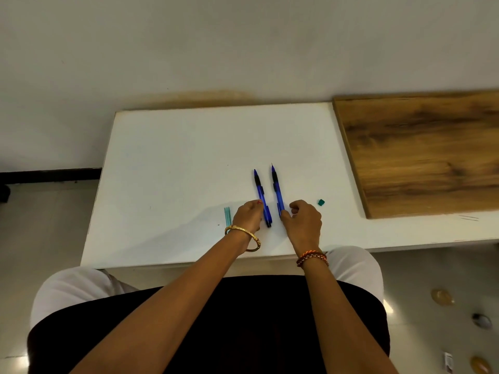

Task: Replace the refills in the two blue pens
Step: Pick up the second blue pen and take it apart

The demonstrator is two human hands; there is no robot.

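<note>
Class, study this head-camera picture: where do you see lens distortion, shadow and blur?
Head view: wide-angle bending curves the white table edges and the wooden board; a soft shadow falls leftward from the left hand; lighting is even, without harsh glare; the two blue pens stay fairly sharp, while the floor objects at lower right look blurred.

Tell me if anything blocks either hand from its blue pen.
Nothing visible does. The left hand already touches the left pen, and the right hand touches the right pen, both lying on the white table.
</note>
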